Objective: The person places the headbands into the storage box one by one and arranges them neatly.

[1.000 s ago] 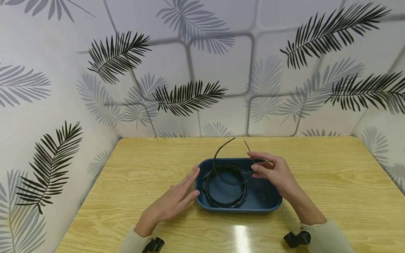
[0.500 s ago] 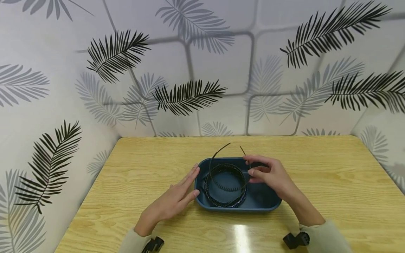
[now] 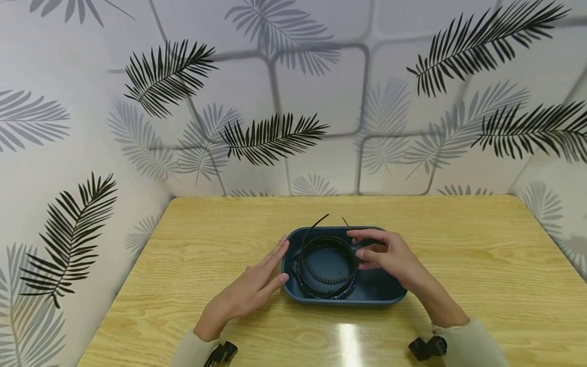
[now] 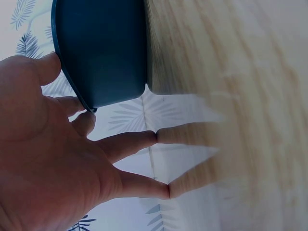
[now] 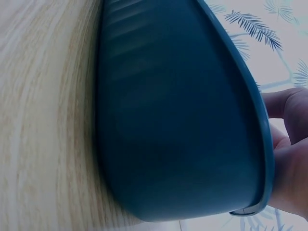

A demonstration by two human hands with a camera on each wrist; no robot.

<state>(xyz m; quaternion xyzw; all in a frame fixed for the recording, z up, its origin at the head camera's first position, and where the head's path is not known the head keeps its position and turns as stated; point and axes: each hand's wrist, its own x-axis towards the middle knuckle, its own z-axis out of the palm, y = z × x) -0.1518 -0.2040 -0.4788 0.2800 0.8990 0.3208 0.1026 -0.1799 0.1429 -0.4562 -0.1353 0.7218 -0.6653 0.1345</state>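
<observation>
A dark blue oblong basin (image 3: 380, 293) stands on the table with several black toothed headbands (image 3: 350, 293) lying in its left half. My right hand (image 3: 390, 255) reaches over the basin's right side and pinches one thin black headband (image 3: 306, 237) by its right arm. This headband stands upright, both tips above the far rim and its toothed curve low among the others. My left hand (image 3: 249, 288) has its fingers extended, thumb and fingertips touching the basin's left rim. In the right wrist view, the basin's wall (image 5: 178, 120) hides most of the right hand (image 5: 291, 139).
The wood-grain table (image 3: 206, 229) extends around the basin and meets a leaf-patterned wall covering (image 3: 321, 168) at its back edge. Black wrist devices sit at both cuffs, the right device (image 3: 427, 349) near the table front.
My right hand has moved down and slightly left, lowering the pinched headband deeper into the basin. My left hand has stayed at the rim.
</observation>
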